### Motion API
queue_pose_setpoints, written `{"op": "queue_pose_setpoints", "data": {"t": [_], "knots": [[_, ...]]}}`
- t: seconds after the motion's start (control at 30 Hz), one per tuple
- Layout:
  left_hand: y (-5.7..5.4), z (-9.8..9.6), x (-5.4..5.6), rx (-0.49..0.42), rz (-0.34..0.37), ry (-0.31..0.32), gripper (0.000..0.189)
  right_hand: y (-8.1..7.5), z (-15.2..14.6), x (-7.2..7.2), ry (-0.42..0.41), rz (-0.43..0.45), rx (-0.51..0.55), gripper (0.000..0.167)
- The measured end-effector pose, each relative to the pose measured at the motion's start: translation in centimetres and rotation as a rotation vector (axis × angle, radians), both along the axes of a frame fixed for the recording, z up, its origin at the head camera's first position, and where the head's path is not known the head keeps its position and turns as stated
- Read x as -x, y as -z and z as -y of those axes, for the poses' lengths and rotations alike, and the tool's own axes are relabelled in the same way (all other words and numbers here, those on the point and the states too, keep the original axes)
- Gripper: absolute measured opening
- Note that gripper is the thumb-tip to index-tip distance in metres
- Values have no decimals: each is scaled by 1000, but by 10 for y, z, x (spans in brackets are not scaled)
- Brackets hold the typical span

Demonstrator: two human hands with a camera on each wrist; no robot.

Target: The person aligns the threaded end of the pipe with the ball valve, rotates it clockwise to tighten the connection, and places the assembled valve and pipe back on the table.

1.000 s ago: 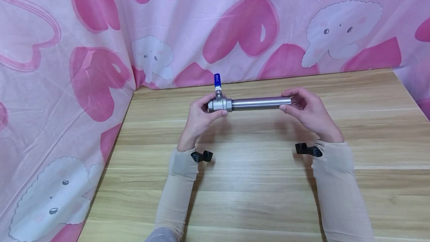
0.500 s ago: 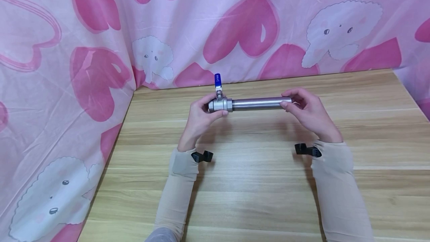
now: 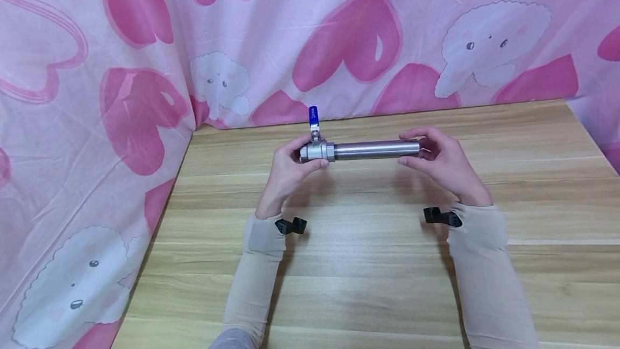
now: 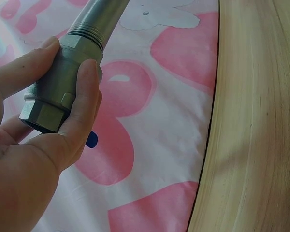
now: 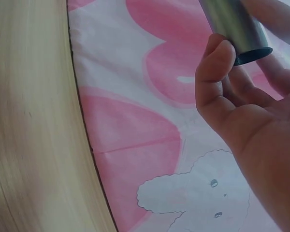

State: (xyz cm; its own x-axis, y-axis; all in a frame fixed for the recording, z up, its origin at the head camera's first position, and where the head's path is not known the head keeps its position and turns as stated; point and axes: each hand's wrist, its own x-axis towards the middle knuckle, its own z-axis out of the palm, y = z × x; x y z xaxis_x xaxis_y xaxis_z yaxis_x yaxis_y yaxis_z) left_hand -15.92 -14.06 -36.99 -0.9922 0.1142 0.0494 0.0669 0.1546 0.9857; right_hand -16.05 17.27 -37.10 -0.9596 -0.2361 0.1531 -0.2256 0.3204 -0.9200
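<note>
Over the table, my left hand (image 3: pixel 286 171) grips a steel ball valve (image 3: pixel 317 150) between thumb and fingers. Its blue lever handle (image 3: pixel 314 116) points towards the back curtain. From the valve's right end runs a straight metal pipe (image 3: pixel 375 149), held level. Threads on the pipe (image 4: pixel 88 37) show just outside the valve's hex end (image 4: pixel 79 46) in the left wrist view. My right hand (image 3: pixel 448 163) surrounds the pipe's free end loosely, thumb below and index finger above, with slim gaps in the head view. The open pipe mouth (image 5: pixel 253 55) faces its palm.
A wood-grain table (image 3: pixel 368 273) lies under both hands. Pink curtain fabric (image 3: pixel 271 26) with hearts and white animals hangs along the back and left edges. Small black camera mounts (image 3: pixel 291 225) sit at both wrists, over beige sleeves (image 3: pixel 484 273).
My right thumb and index finger pressed on the pipe's end half a second ago; now they are spread apart around it. The left hand, valve and pipe have hardly moved.
</note>
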Motion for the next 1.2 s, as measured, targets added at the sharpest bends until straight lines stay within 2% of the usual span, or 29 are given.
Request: {"op": "queue_pose_setpoints", "data": {"t": [0.37, 0.97, 1.2], "knots": [[0, 1, 0, -14, 6, 2, 59, 0, 1, -1, -22, -68, -27, 43], [-2, 0, -1, -31, 18, 1, 59, -2, 0, -1, -2, -26, -35, 39], [-2, 0, -1, -28, 21, 2, 60, 1, -2, 1, -4, -38, -38, 38]]}}
